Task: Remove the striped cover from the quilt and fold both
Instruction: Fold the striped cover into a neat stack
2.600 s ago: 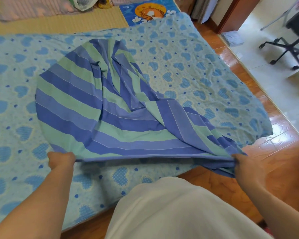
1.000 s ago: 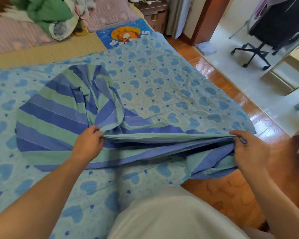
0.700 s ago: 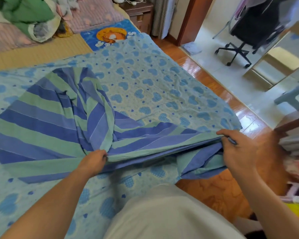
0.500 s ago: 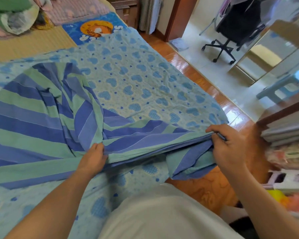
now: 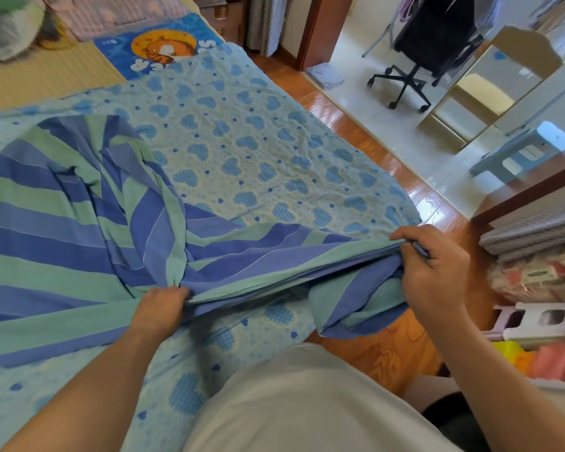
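The blue-and-green striped cover (image 5: 62,230) lies rumpled on the light blue heart-print quilt (image 5: 248,151), which is spread flat over the bed. My left hand (image 5: 159,308) grips a bunched fold of the cover near its front edge. My right hand (image 5: 429,272) pinches the cover's right end, lifted off the quilt, and loose cover cloth hangs below it past the bed's corner. The cover's edge is stretched between both hands.
Wooden floor (image 5: 388,350) runs along the bed's right side. An office chair (image 5: 415,57) stands beyond the doorway. A low table (image 5: 535,203) and boxes crowd the right edge. A cartoon-print pillow (image 5: 163,50) and a straw mat (image 5: 46,79) lie at the bed's head.
My left hand moved right along the cover's edge and took a new hold near the middle. The right hand kept its grip. The view swung right.
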